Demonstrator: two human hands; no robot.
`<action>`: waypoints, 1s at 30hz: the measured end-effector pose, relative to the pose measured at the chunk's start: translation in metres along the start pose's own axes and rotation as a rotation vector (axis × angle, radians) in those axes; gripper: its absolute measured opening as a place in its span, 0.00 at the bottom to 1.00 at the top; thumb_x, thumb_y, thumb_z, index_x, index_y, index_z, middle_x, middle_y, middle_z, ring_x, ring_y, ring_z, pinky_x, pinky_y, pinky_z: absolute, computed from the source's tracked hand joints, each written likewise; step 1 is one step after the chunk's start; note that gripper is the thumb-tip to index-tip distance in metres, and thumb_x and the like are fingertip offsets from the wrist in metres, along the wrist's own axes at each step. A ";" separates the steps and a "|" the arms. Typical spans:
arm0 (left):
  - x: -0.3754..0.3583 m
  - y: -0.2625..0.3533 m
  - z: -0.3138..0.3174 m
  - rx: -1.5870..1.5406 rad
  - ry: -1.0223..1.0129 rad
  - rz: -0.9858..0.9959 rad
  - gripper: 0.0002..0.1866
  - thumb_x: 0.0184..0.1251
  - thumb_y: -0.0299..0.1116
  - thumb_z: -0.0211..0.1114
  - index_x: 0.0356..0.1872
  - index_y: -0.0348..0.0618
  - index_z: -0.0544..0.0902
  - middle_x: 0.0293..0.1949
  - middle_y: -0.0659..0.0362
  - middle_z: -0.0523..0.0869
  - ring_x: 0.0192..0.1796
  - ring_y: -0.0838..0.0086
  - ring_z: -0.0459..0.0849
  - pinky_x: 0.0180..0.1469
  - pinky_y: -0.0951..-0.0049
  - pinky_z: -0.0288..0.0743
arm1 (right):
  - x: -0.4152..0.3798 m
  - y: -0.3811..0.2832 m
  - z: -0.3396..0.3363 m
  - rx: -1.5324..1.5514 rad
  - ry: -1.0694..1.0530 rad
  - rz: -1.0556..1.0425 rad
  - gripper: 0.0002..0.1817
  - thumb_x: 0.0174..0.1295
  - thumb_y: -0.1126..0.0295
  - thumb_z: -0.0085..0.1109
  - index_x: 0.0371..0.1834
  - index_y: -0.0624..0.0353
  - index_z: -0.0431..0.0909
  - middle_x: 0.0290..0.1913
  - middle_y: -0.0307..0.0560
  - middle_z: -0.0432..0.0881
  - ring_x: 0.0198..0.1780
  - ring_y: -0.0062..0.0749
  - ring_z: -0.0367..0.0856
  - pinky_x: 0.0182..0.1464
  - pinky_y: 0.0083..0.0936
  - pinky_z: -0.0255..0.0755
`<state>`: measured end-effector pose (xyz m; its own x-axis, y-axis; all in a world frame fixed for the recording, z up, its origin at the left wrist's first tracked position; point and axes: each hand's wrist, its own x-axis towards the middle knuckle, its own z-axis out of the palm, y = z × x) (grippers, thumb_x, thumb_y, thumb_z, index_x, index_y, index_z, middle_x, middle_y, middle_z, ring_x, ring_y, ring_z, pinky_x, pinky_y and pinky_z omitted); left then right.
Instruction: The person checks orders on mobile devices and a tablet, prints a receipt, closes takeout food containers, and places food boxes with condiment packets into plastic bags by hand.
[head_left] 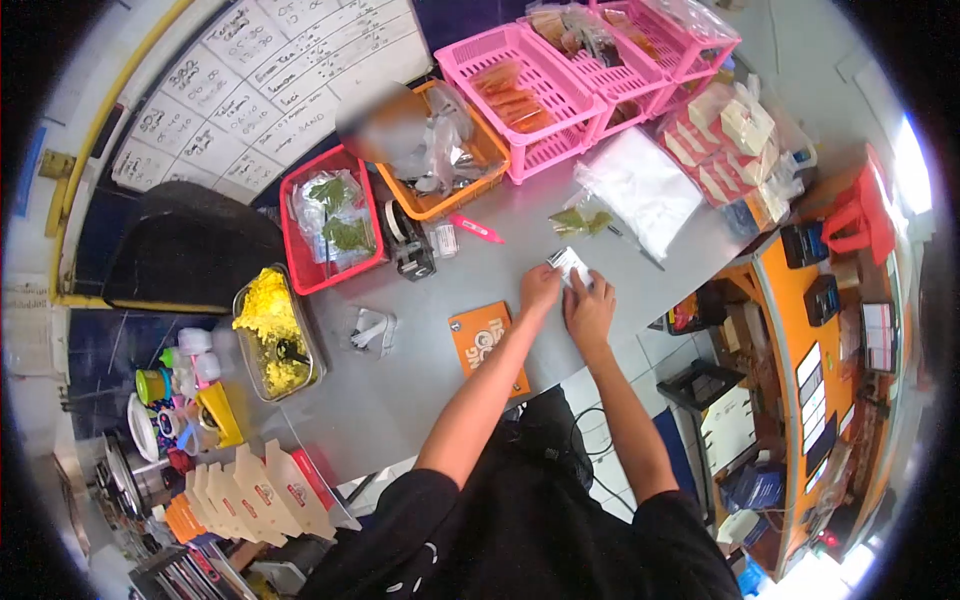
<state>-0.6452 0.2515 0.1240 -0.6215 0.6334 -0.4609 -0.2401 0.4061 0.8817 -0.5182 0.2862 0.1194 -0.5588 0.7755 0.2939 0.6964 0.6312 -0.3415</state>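
Note:
Over the grey table, my left hand and my right hand are close together at a small white piece with black print, perhaps a label or packet. My left fingers pinch its left edge. My right fingers lie closed along its lower right side. Just beyond my hands is a clear bag with green leaves, and a dark pen lies to its right. Nearer my left forearm, an orange printed card lies flat on the table.
A red basket, an orange basket and pink baskets line the back. A black label gun and pink marker lie before them. White plastic bags are at right; a tray of yellow food at left.

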 end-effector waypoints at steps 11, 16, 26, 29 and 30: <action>-0.069 0.045 -0.119 -0.657 0.254 0.460 0.15 0.77 0.29 0.58 0.59 0.43 0.68 0.53 0.54 0.85 0.49 0.74 0.85 0.46 0.76 0.80 | 0.047 -0.089 -0.006 1.241 -0.371 0.519 0.14 0.71 0.65 0.57 0.54 0.59 0.80 0.48 0.43 0.81 0.42 0.21 0.79 0.44 0.23 0.73; -0.177 0.016 -0.271 -0.641 0.395 0.312 0.17 0.76 0.29 0.58 0.61 0.34 0.73 0.57 0.49 0.83 0.58 0.60 0.85 0.62 0.62 0.78 | 0.078 -0.227 0.081 1.099 -0.625 0.246 0.17 0.63 0.62 0.66 0.48 0.63 0.85 0.37 0.52 0.87 0.40 0.28 0.81 0.44 0.25 0.78; -0.292 -0.054 -0.308 -0.838 0.567 0.170 0.15 0.76 0.30 0.58 0.59 0.35 0.75 0.55 0.52 0.84 0.57 0.65 0.84 0.60 0.65 0.79 | 0.049 -0.211 0.118 0.889 -0.416 0.021 0.08 0.55 0.71 0.69 0.29 0.67 0.86 0.25 0.54 0.84 0.29 0.33 0.85 0.33 0.31 0.77; -0.296 -0.067 -0.313 -0.913 0.511 0.118 0.14 0.77 0.30 0.57 0.58 0.38 0.75 0.55 0.52 0.84 0.57 0.64 0.85 0.61 0.64 0.79 | 0.054 -0.209 0.130 0.559 -0.314 0.065 0.08 0.57 0.70 0.66 0.29 0.66 0.85 0.29 0.60 0.84 0.36 0.56 0.85 0.39 0.42 0.78; -0.298 -0.065 -0.317 -0.907 0.510 0.126 0.14 0.77 0.30 0.57 0.58 0.38 0.75 0.55 0.52 0.84 0.57 0.64 0.85 0.61 0.64 0.79 | 0.063 -0.219 0.109 0.567 -0.308 0.064 0.08 0.57 0.70 0.66 0.29 0.66 0.85 0.29 0.60 0.84 0.36 0.56 0.85 0.39 0.42 0.78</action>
<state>-0.6803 -0.1723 0.2361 -0.8712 0.1983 -0.4491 -0.4894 -0.4234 0.7624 -0.7552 0.1985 0.1156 -0.6862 0.7272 0.0167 0.4335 0.4274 -0.7933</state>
